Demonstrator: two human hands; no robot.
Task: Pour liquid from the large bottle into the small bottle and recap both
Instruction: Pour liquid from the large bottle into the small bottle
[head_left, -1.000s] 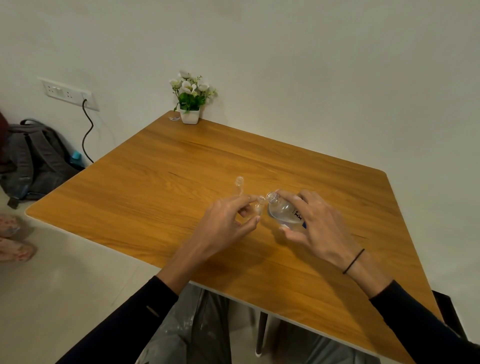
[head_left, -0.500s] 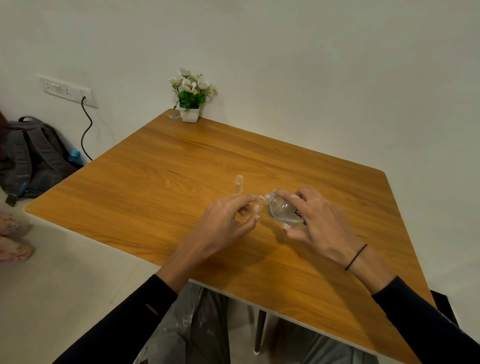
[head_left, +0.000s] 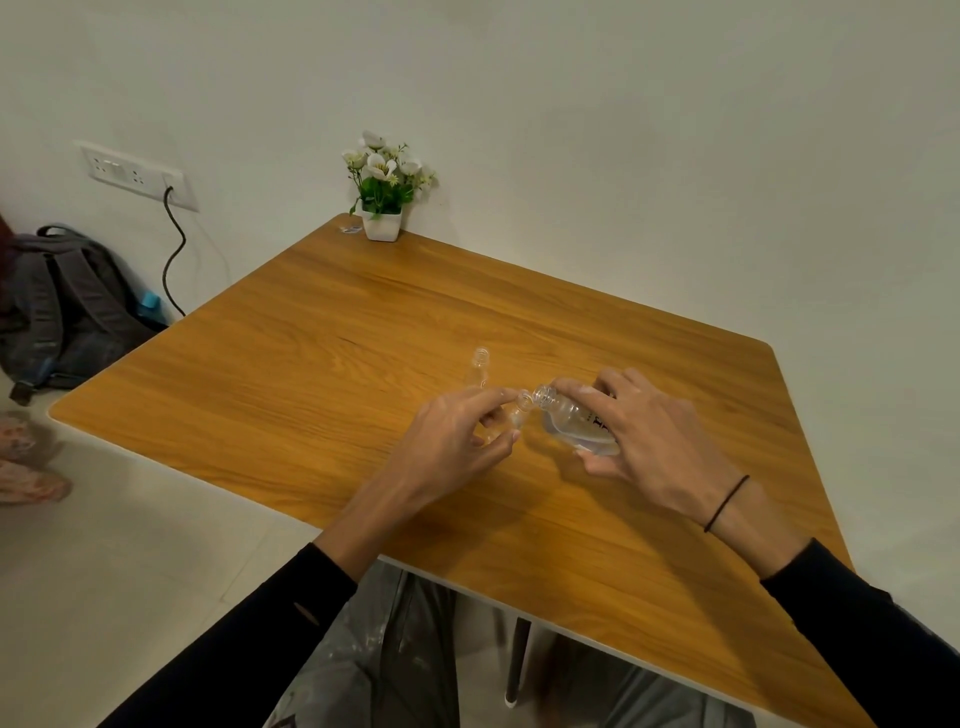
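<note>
The person's right hand (head_left: 660, 441) is wrapped around the large bottle (head_left: 574, 423), fingers (head_left: 576, 391) curled over its upper side and the thumb underneath, so the clear glass shows between them. The bottle is tipped nearly flat, its open neck pointing left and lifted just above the tabletop (head_left: 322, 332). A little clear liquid sits along its lower side.

The left hand (head_left: 452, 441) pinches the small bottle (head_left: 514, 413) between thumb and forefinger, the other fingers folded in beneath. That bottle leans to the right, its open mouth right at the mouth of the large one; whether the two rims actually touch I cannot tell. Most of the small bottle is hidden behind the hand.

Just beyond the left hand's knuckles, another small clear bottle (head_left: 479, 368) stands upright on the wood with its neck open, apart from both hands.

At the far corner of the tabletop is a white pot of flowers (head_left: 383, 189), and beside it something small and clear that I cannot make out. A grey backpack (head_left: 67, 306) leans on the floor to the left, below a wall socket (head_left: 137, 174) with a dark cord plugged in.
</note>
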